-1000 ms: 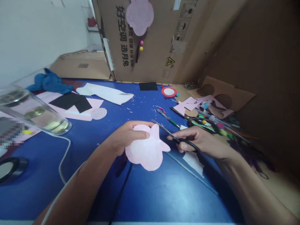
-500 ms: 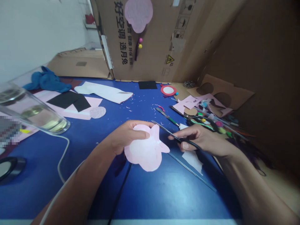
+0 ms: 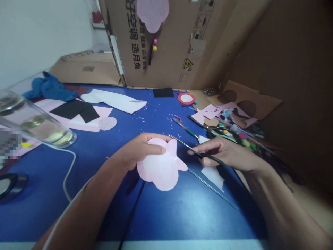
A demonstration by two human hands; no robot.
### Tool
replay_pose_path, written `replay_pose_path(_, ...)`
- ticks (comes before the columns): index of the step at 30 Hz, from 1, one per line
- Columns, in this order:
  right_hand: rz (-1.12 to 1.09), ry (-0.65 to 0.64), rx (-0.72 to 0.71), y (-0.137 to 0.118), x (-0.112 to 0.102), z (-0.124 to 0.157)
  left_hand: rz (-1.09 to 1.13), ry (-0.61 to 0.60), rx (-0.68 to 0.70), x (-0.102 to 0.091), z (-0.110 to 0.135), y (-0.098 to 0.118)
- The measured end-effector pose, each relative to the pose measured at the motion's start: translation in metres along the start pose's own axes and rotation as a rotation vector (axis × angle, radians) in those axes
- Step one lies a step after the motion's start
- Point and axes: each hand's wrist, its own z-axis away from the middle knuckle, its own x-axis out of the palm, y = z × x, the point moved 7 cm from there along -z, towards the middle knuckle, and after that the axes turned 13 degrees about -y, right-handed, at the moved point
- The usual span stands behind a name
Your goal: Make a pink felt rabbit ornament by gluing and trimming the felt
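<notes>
My left hand [image 3: 145, 149] pinches a pale pink paper cutout [image 3: 163, 173] with rounded lobes and a slit on its right side; the thumb lies on top. In my right hand [image 3: 223, 154] is a pair of scissors [image 3: 182, 143] with dark handles, its blades pointing toward the upper right of the paper. Whether the blade tips touch the paper I cannot tell. A thin metallic rod [image 3: 210, 188] slants below my right hand, beside a torn white paper scrap [image 3: 213, 177]. Under the cutout a dark cord [image 3: 134, 211] runs toward the front edge.
A tilted glass of liquid [image 3: 49, 130], a white cable [image 3: 74, 163] and a tape roll [image 3: 11, 187] are at left. Behind lie black paper [image 3: 76, 110] and white fabric-like material [image 3: 114, 100]. Craft scraps [image 3: 234, 118] crowd the right, before cardboard walls [image 3: 171, 45].
The whole view has shifted slightly, with background things a little higher and further left. Both hands, the paper cutout and the scissors keep nearly the same pose.
</notes>
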Motion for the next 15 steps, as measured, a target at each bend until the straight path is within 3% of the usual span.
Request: replay_pose_path(15,0.019,-0.064,0.007,-0.0042,0.0037,-0.0005,0.015,0.025,-0.028,-0.0001,0.0015,-0.0008)
